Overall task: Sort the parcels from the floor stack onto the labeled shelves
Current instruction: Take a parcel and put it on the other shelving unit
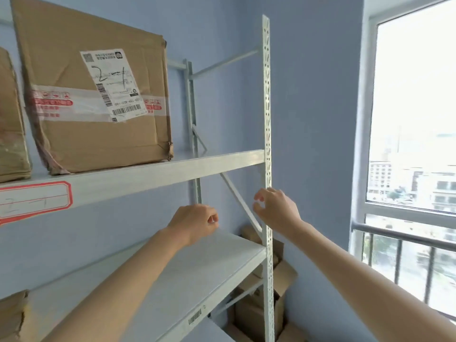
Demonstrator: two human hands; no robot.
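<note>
One parcel [96, 95], label "2-1"

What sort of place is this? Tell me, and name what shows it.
Probably a small parcel storeroom. A grey metal shelf rack holds a brown cardboard parcel with a shipping label, a red-bordered handwritten shelf label marks the beam, and more cardboard boxes lie behind the rack.

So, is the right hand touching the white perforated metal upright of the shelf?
Cannot tell. In the head view the right hand overlaps the white perforated metal upright, its curled fingers at the post's edge, but no contact or gap shows plainly.
</note>
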